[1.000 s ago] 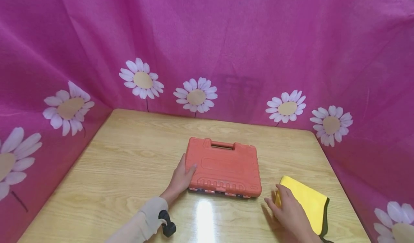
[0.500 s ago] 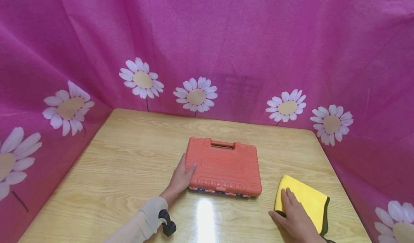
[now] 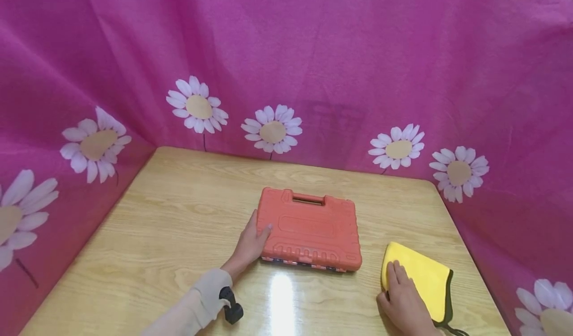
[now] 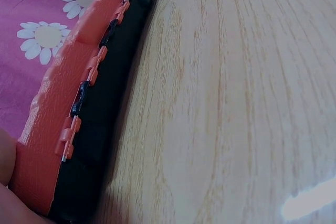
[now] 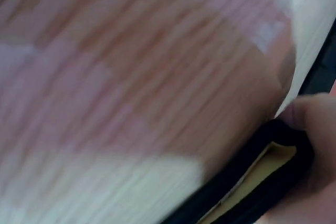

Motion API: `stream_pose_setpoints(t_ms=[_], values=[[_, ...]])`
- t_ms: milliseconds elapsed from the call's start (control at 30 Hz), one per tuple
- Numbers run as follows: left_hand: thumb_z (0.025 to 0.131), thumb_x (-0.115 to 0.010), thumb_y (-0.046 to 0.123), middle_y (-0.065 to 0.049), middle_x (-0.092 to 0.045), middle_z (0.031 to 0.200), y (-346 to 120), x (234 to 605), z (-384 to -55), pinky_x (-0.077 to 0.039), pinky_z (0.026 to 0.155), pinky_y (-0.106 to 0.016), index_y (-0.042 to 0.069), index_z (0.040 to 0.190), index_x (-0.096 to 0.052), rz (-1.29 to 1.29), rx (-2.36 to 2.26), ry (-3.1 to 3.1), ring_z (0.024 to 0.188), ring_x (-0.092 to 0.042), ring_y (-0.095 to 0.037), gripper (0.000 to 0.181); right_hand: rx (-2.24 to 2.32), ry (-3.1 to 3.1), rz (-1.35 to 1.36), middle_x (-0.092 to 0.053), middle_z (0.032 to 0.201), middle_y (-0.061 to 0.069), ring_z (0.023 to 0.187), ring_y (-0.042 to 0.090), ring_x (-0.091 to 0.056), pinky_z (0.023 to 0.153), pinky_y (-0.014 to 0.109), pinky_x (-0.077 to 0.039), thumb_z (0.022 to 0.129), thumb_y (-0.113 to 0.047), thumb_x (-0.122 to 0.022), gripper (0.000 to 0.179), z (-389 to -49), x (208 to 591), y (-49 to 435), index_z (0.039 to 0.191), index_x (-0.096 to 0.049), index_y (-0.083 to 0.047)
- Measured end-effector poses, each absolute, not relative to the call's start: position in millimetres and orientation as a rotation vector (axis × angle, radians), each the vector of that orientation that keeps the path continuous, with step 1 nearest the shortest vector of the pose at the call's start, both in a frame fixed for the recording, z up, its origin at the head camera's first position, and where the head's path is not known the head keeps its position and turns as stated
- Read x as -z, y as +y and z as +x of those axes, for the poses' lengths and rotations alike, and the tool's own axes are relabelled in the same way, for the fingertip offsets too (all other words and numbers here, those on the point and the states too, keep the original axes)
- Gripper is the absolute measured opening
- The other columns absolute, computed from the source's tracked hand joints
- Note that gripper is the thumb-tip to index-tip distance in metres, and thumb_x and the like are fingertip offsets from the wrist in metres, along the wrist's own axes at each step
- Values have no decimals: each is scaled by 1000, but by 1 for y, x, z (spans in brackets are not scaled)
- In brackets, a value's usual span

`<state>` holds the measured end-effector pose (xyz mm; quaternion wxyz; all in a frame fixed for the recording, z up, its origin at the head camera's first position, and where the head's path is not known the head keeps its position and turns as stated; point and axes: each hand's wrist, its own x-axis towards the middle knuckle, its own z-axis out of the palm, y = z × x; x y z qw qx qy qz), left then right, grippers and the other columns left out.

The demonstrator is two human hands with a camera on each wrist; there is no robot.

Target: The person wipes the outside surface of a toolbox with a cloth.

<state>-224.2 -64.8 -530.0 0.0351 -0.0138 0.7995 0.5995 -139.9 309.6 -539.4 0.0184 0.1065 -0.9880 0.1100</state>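
A red plastic tool case (image 3: 309, 229) lies flat on the table, its carry handle facing the far side and its dark lower half visible in the left wrist view. My left hand (image 3: 247, 244) grips its left side, thumb on top and fingers down along the edge. To the right is a folded yellow cloth (image 3: 423, 279) with black edging. On its left part rests my right hand (image 3: 406, 301), fingers straight and together, thumb beside the near edge. In the right wrist view, a fingertip (image 5: 294, 114) touches the black-edged fold (image 5: 273, 135).
A wooden table (image 3: 179, 211) carries both things. Pink fabric (image 3: 313, 52) printed with white daisies stands along its back and sides. A black strap mount (image 3: 232, 306) sits on the left wrist. A dark cord (image 3: 456, 330) trails near the right wrist.
My right hand has moved from the cloth's left corner onto its top, the fingers flattening and the thumb drawing in. The left hand and the case stay as they were.
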Motion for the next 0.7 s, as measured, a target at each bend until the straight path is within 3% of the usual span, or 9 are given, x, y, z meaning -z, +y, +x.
stream_pose_setpoints(t_ms=[167, 267, 333, 400, 500, 600, 700], values=[[106, -50, 24, -19, -25, 161, -65, 528, -225, -23, 117, -52, 5, 160, -10, -44, -1831, 2468, 146, -27, -35, 70, -383, -3093, 321, -37, 136, 48, 128, 59, -38, 99, 71, -36, 94, 1, -59, 51, -141, 535, 310, 134, -37, 26], [106, -50, 24, -20, -24, 161, -65, 529, -225, -22, 117, -52, 3, 160, -9, -52, -1825, 2466, 146, -25, -36, 71, -521, -3094, 241, -44, 131, 47, 123, 57, -46, 98, 66, -41, 98, 3, -51, 42, -143, 526, 310, 133, -39, 23], [106, -51, 24, -20, -23, 161, -65, 529, -224, -22, 117, -52, 2, 159, -8, -59, -1819, 2465, 147, -24, -36, 72, -610, -3030, 194, -53, 120, 44, 109, 51, -59, 89, 61, -49, 99, 3, -48, 37, -146, 520, 310, 131, -41, 20], [106, -51, 25, -21, -21, 162, -65, 528, -224, -21, 117, -52, 1, 159, -7, -75, -1806, 2467, 147, -22, -36, 73, -655, -2906, 194, -63, 99, 35, 86, 41, -66, 72, 53, -55, 98, 5, -50, 31, -149, 513, 309, 126, -46, 18], [105, -51, 26, -22, -19, 162, -64, 529, -223, -20, 117, -53, -1, 159, -7, -103, -1784, 2476, 148, -19, -38, 74, -687, -2749, 203, -63, 80, 20, 67, 26, -59, 56, 44, -51, 97, 6, -53, 27, -156, 503, 305, 122, -51, 16], [105, -52, 27, -23, -18, 162, -64, 529, -224, -19, 117, -54, -2, 158, -7, -129, -1769, 2482, 148, -17, -38, 75, -756, -2674, 180, -62, 79, 13, 67, 23, -55, 56, 39, -48, 99, 3, -53, 26, -164, 492, 298, 124, -54, 13], [105, -52, 27, -23, -18, 162, -64, 530, -224, -19, 118, -54, -2, 158, -8, -134, -1768, 2482, 148, -17, -38, 75, -854, -2657, 148, -65, 88, 17, 72, 24, -57, 58, 36, -49, 102, -2, -50, 29, -173, 482, 289, 128, -54, 11]])
